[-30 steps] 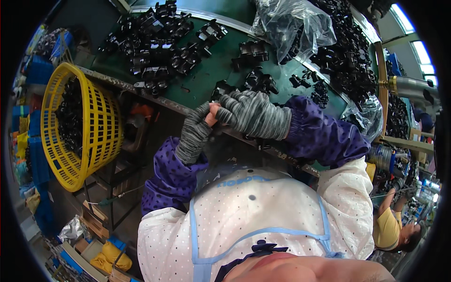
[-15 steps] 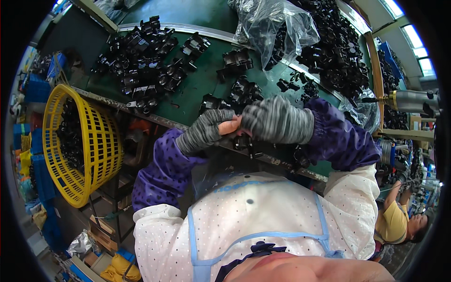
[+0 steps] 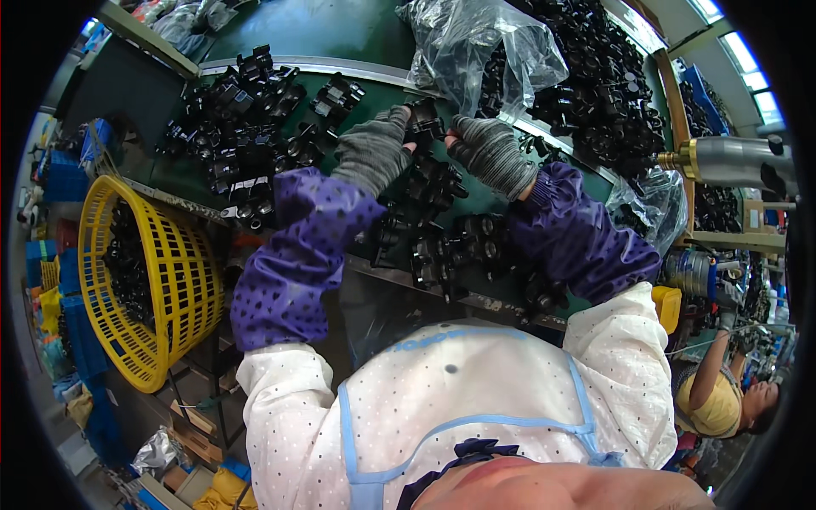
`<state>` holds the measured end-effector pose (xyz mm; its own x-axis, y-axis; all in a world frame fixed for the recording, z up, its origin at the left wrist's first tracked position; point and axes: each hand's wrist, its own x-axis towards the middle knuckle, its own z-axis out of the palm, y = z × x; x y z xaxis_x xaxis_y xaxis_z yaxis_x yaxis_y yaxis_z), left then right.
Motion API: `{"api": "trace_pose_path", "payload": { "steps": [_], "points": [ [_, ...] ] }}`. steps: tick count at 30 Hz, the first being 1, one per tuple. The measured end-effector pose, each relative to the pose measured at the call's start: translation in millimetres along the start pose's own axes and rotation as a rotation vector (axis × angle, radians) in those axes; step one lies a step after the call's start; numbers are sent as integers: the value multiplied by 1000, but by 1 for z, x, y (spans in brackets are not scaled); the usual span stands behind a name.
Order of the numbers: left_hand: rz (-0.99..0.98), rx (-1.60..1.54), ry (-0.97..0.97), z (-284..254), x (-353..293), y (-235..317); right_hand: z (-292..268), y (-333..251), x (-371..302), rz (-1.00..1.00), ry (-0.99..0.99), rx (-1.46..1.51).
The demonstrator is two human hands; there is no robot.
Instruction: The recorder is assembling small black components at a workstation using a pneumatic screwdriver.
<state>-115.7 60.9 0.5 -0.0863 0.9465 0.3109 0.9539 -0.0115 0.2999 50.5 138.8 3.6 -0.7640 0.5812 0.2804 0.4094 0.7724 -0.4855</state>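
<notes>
Both my hands wear grey fingerless knit gloves, with purple spotted sleeves behind them. My left hand (image 3: 374,155) is closed on the left side of a black moulded plastic part (image 3: 425,121), thumb and fingers bent at its edge. From the other side my right hand (image 3: 493,157) pinches the same part's right edge. Its underside and some fingertips are hidden. Just nearer to me, more black parts (image 3: 435,183) lie on the green bench (image 3: 374,93). Another group of black parts (image 3: 435,259) sits by the bench's front edge.
A heap of black parts (image 3: 242,127) lies left, a larger pile (image 3: 595,85) at far right beside a clear plastic bag (image 3: 484,51). A yellow basket (image 3: 157,280) stands left of the bench. A metal power tool (image 3: 735,161) juts in from the right, where another person (image 3: 718,395) sits.
My hands have parted from close together near the bench's front edge and reached farther out, to either side of a black part. More black parts now show at the front edge.
</notes>
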Motion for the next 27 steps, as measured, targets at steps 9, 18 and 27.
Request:
{"api": "trace_pose_path", "payload": {
  "steps": [9,18,27],
  "points": [
    [-395,-233,-411,17,21,-17,9,0,28,83,29,-121],
    [-381,-331,-307,13,12,0,34,23,32,127,92,601],
    [-441,-229,-325,14,8,-8,21,13,29,71,-47,92]
  ]
}}
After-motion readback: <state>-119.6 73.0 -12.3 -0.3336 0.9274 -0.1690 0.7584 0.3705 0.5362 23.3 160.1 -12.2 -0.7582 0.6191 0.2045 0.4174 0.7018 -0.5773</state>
